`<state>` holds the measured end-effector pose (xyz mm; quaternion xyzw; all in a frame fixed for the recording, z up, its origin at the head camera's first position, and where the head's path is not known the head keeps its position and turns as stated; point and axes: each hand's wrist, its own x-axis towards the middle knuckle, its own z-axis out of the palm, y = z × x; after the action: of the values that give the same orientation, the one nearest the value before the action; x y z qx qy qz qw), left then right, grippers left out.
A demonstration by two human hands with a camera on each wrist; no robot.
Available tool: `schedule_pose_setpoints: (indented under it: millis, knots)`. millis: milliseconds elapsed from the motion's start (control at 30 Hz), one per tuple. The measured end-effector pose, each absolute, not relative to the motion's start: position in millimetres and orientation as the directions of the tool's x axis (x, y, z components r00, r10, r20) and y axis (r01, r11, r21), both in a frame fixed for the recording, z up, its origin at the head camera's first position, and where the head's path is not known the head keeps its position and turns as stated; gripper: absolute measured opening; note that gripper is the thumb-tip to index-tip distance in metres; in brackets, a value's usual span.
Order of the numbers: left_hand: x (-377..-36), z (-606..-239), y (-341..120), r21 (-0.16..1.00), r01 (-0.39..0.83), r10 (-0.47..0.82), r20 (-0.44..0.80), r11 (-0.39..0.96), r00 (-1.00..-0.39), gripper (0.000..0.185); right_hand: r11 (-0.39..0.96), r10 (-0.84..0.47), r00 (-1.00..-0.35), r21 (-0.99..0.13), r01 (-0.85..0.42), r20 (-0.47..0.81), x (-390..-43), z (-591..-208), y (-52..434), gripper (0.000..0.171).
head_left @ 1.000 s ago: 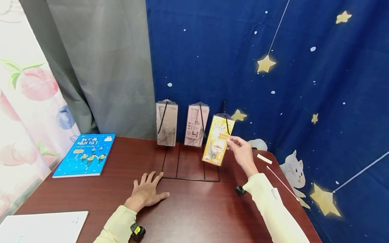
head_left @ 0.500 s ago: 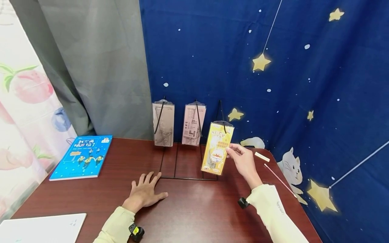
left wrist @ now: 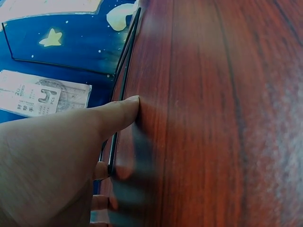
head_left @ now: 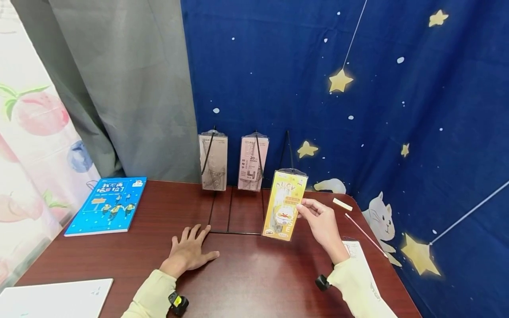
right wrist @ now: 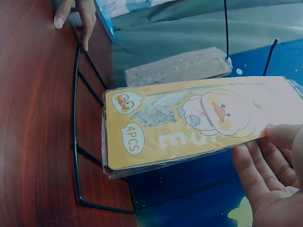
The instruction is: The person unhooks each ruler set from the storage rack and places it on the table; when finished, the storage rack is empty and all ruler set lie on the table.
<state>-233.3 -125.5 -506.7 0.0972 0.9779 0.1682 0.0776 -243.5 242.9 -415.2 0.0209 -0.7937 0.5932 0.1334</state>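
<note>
My right hand [head_left: 321, 223] pinches a yellow packaged ruler set [head_left: 284, 205] by its right edge, thumb in front. A duck and "4PCS" are printed on this ruler set [right wrist: 189, 123], seen close in the right wrist view. Its top sits by the tip of the right black hook [head_left: 290, 148]; I cannot tell whether the hook still passes through it. My left hand [head_left: 188, 251] rests on the table with fingers spread, fingertips at the front left corner of the black wire rack [head_left: 246, 233]. A beige pack [head_left: 213, 163] and a pink pack [head_left: 252, 163] hang on the other hooks.
A blue book [head_left: 109, 205] lies at the back left of the brown table [head_left: 254, 278], a white board [head_left: 59, 298] at the front left. On the right are a white strip [head_left: 342, 204], a thin pink stick [head_left: 363, 234] and a white item [head_left: 355, 251] partly under my sleeve.
My right hand has drawn the yellow ruler set down and towards me along its hook, to the hook's tip. The left hand stays in place. The head view has shifted slightly.
</note>
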Motion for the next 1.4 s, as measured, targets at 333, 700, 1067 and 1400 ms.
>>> schedule_pose_setpoints:
  millis: [333,700,1067,1400]
  knots:
    - [-234,-507,-123,0.343,0.164,0.219,-0.129,0.925,-0.967,0.09,0.284,0.148,-0.964,-0.943,-0.173,0.222,-218,-416,239,0.026]
    - [-235,-505,-121,0.341,0.164,0.222,-0.137,0.925,-0.965,0.09,0.342,0.159,-0.966,-0.929,-0.14,0.204,-183,-423,258,0.029]
    - [-235,-504,-124,0.334,0.156,0.218,-0.156,0.93,-0.963,0.09,0.477,0.264,-0.962,-0.876,0.072,0.065,-160,-438,310,0.035]
    - [-235,-505,-124,0.335,0.162,0.224,-0.154,0.928,-0.962,0.09,0.508,0.288,-0.956,-0.836,0.206,-0.061,-149,-453,330,0.038]
